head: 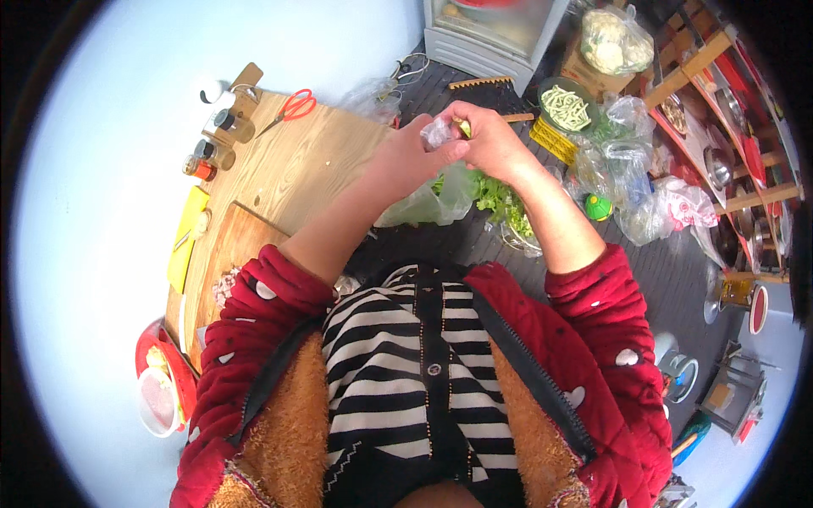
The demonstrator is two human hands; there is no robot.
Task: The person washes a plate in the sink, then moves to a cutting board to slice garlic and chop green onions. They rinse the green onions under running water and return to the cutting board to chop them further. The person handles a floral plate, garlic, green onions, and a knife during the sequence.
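Observation:
Both my hands meet in front of me, above a plastic bag (443, 202) with leafy greens (497, 195) beside and in it. My left hand (413, 149) has its fingers closed on a crumpled piece of clear plastic (436, 133). My right hand (489, 141) touches it from the other side and pinches a small yellow-green piece (465, 129), perhaps vegetable. Its exact kind is hidden by the fingers. Red-handled scissors (297, 106) lie on the wooden table (305, 165) to the left.
A cutting board (244, 238), spice jars (216, 154) and a yellow packet or cloth (189, 235) are on the table. Right of my hands are a bowl of green beans (565, 108), a yellow crate (552, 141), bagged cauliflower (616, 44) and a rack (718, 63) with metal bowls.

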